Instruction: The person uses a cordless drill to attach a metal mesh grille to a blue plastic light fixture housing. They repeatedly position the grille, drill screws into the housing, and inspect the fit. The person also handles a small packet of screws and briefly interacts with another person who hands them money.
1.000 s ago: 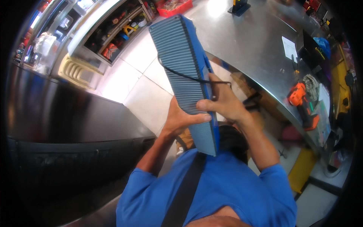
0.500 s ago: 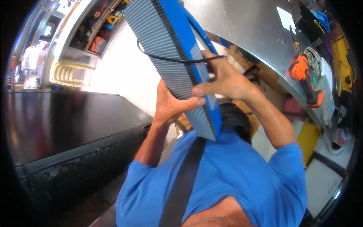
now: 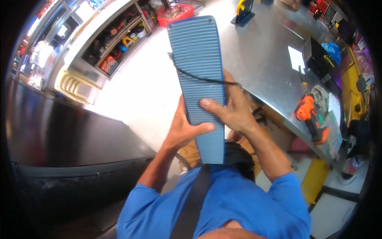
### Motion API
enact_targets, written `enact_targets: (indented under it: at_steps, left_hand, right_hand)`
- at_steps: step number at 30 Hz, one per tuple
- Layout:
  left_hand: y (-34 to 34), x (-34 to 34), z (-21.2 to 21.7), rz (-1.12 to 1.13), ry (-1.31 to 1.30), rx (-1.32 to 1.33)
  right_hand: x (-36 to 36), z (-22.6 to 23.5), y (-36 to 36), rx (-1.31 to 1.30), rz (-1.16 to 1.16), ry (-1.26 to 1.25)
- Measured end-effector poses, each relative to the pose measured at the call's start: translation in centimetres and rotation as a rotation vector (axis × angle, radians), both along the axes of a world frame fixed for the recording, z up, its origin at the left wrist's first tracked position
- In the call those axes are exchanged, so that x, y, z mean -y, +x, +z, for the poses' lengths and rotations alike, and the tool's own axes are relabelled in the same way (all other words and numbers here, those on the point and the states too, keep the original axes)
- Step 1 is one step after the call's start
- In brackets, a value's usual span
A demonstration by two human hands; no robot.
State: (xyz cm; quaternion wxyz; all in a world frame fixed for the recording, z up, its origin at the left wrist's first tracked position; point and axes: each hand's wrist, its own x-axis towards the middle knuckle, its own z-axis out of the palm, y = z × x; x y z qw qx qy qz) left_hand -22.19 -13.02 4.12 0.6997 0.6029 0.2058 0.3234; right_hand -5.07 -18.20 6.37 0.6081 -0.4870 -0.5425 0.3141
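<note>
Both hands hold up a long blue unit (image 3: 197, 49) in front of my chest. Its grey-blue ribbed face is turned toward me, and a black cord (image 3: 203, 79) crosses it. My left hand (image 3: 181, 126) grips the left edge low down, thumb lying on the ribs. From the right side my right hand (image 3: 234, 107) grips a little higher, its thumb also pressed on the ribbed face. The other fingers of both hands are mostly hidden behind the unit. The lower end comes close to my blue shirt.
A steel table (image 3: 258, 51) stands at the right, carrying an orange-and-black cordless drill (image 3: 312, 117), a white paper (image 3: 296, 59) and a black box (image 3: 314, 55). A dark bench (image 3: 71, 135) lies to my left. Farther off are a cream stool (image 3: 73, 85) and a red crate (image 3: 175, 16).
The unit has turned so its ribbed face shows nearly square to me and the blue side is mostly out of sight. Both hands still grip it; the view has shifted, showing the crate.
</note>
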Motion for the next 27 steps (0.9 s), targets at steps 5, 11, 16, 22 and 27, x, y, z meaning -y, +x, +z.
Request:
enact_targets:
  at_steps: [5,11,16,22,27]
  left_hand:
    - [-0.6,0.0,-1.9,-0.147,0.021,-0.131]
    - [1.5,-0.1,-1.1,0.077,0.163,-0.209]
    - [1.8,1.0,0.9,0.144,0.386,-0.308]
    - [3.1,-0.1,1.1,0.178,0.508,-0.281]
    - [2.7,-2.7,1.0,0.015,0.717,-0.491]
  right_hand:
    - [-1.5,1.4,0.5,-0.184,0.01,0.003]
    - [-1.6,1.3,1.7,-0.44,0.09,-0.145]
    - [0.1,-2.2,1.9,-0.468,0.022,-0.016]
    - [-0.6,-4.5,2.2,-0.691,-0.058,0.078]
    - [-2.3,-6.1,4.3,-0.824,-0.048,0.153]
